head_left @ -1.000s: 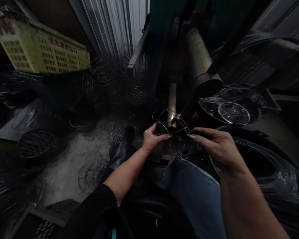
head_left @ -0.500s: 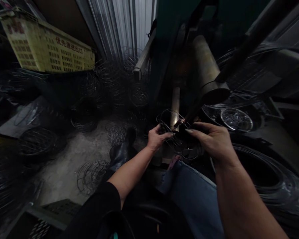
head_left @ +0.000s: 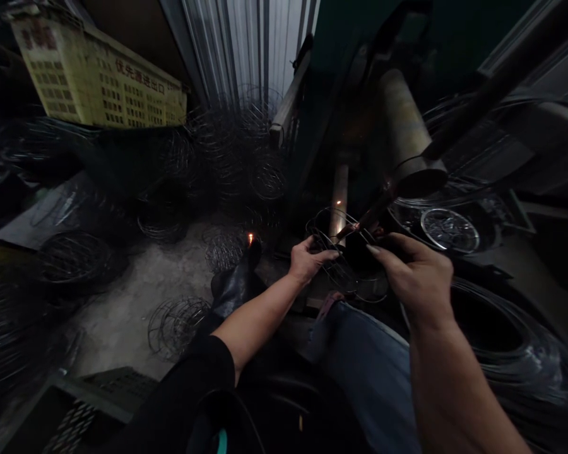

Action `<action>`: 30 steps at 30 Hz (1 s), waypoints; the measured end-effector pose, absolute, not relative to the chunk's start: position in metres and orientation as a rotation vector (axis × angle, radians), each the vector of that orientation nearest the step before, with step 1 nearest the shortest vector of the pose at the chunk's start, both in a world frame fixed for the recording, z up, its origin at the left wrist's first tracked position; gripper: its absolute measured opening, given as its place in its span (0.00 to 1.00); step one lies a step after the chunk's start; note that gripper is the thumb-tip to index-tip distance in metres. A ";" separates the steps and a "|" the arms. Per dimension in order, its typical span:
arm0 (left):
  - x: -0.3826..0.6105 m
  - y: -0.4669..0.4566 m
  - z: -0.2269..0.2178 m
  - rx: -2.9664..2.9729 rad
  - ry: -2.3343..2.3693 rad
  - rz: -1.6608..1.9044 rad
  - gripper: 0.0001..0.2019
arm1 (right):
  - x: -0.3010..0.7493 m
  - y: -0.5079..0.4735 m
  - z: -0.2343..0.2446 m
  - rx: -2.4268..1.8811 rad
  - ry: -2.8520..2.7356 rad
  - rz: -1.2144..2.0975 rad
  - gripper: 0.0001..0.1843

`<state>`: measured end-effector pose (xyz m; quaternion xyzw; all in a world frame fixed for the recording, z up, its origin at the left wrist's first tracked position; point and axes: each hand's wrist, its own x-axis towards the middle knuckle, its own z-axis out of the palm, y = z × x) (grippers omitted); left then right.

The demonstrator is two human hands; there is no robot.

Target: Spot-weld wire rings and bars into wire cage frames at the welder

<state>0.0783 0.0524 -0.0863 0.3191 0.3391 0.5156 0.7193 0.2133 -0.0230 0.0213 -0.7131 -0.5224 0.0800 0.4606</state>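
Observation:
Both my hands hold a round wire frame (head_left: 334, 230) made of rings and spokes, up against the tip of a machine. My left hand (head_left: 307, 260) pinches its left rim, fingers closed. On its right side my right hand (head_left: 414, 271) grips it with thumb and fingers. A slanted electrode rod (head_left: 376, 211) touches the top of the frame, where a small glow shows. Two sparks fly, one near the vertical metal post (head_left: 339, 195) and one lower left above my black boot (head_left: 236, 284).
Many finished wire frames (head_left: 180, 325) lie on the concrete floor and pile up at the back (head_left: 227, 151). A large coil of wire (head_left: 515, 353) sits at right. A yellow printed box (head_left: 99, 85) hangs upper left. A shiny ring stack (head_left: 449, 228) rests right of the machine.
The view has shifted a little, so hands and frame sit slightly right and higher. Sparks now appear at the contact point and over the boot.

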 end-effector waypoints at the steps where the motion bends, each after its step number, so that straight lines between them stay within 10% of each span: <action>1: 0.078 0.053 -0.087 0.711 0.752 1.142 0.26 | 0.210 -0.031 0.022 -1.761 -1.280 0.105 0.20; 9: 0.069 0.039 -0.078 0.961 0.899 1.160 0.24 | 0.156 -0.112 -0.025 -1.651 -1.328 0.293 0.15; 18: 0.046 -0.038 -0.068 1.806 1.128 1.126 0.34 | 0.106 -0.146 -0.111 -1.795 -1.019 0.517 0.38; 30: 0.044 -0.122 0.055 2.252 0.176 0.919 0.39 | 0.197 -0.195 0.021 -2.105 -0.715 0.017 0.33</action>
